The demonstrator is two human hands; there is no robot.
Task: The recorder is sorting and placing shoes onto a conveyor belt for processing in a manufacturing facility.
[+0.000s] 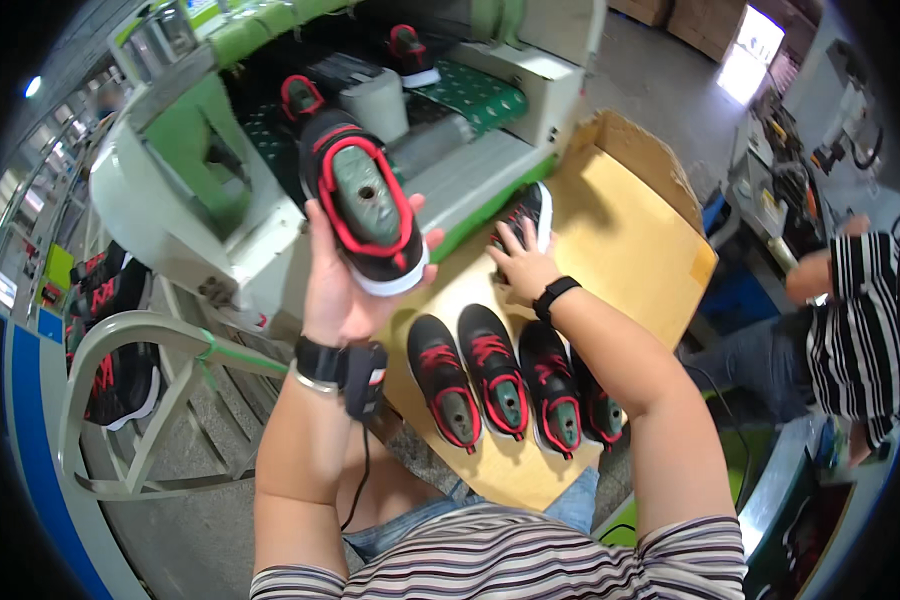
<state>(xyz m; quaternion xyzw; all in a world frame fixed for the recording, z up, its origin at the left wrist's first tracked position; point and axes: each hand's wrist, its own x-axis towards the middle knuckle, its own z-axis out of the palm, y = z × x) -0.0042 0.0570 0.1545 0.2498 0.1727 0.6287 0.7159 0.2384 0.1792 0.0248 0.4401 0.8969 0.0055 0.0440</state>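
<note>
My left hand (342,290) holds up a black sneaker (406,262) by its heel end, palm beneath the white sole. Red piping rings its collar, and a green shoe last (363,185) with a round hole fills the opening. Over to the right, my right hand (522,262) has its fingers over a second black sneaker (539,208), which is tilted with its white sole edge showing. That shoe is by the machine-side edge of a yellowish board (630,245). Closer to me, several matching sneakers (492,372) stand side by side on the board, heels toward me, lasts inside.
Ahead is a white and green machine (530,95) with a green patterned belt (475,95) carrying more shoes. A metal-tube rack (120,330) stands at left, beside hanging black and red shoes (120,375). At right, a person in a striped top (860,320) works near equipment.
</note>
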